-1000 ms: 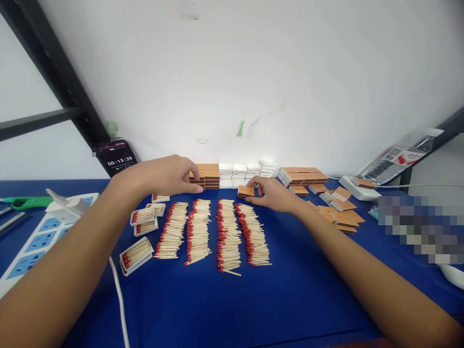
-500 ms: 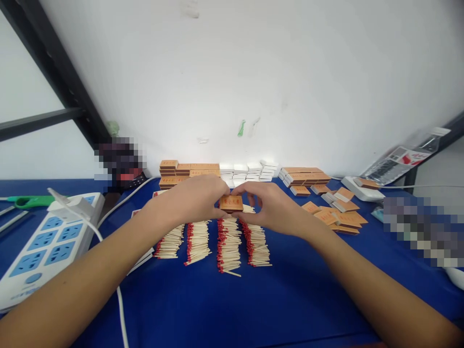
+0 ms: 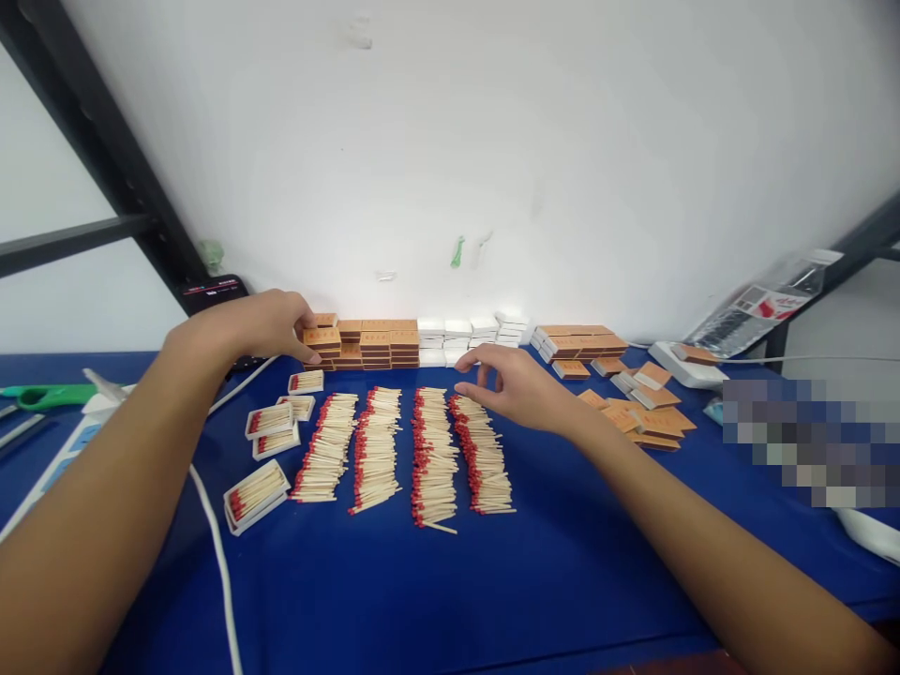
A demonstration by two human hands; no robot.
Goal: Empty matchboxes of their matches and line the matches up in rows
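My left hand [image 3: 257, 325] reaches to the back left and grips an orange matchbox [image 3: 322, 337] at the left end of a row of stacked orange matchboxes [image 3: 376, 343] against the wall. My right hand [image 3: 510, 384] hovers with fingers spread and nothing in it, over the far end of the rightmost row of red-tipped matches [image 3: 480, 454]. Three more rows of loose matches [image 3: 376, 448] lie side by side on the blue cloth. Several open white trays filled with matches [image 3: 271, 429] sit to the left of the rows.
White inner trays [image 3: 460, 336] are stacked at the back centre, more orange sleeves [image 3: 582, 341] at the back right, loose ones [image 3: 643, 405] beside my right wrist. A power strip with white cable [image 3: 211, 534] lies left, a phone [image 3: 215, 291] behind, a plastic bag [image 3: 763, 305] far right.
Both hands held one orange matchbox together over the match rows; now my left hand has carried it to the back-left stack and my right hand has let go and opened.
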